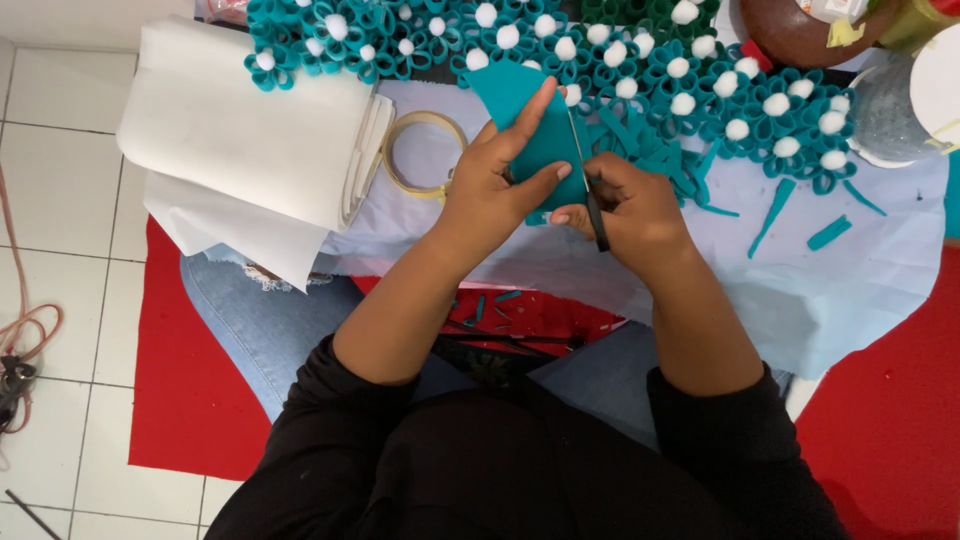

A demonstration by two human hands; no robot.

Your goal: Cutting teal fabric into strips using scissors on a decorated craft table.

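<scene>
Upper left: white folded cloth (255, 130), tape ring (425, 150). Centre: left hand (495, 185), grip clamped on teal felt piece (535, 130); right hand (635, 205), grip closed round scissors (592, 195), cutting (keeping felt taut seems wise). Top right: teal felt flowers (700, 90).

Top right corner, far edge of view: a white label (833, 8) w/ small dark print on a round brown container (800, 35), mostly cut off by the frame. Just right of it, a yellowish wrapper or bag (915, 22), shiny, only partly in view; can't tell its shape. No signs or screens in view.
</scene>
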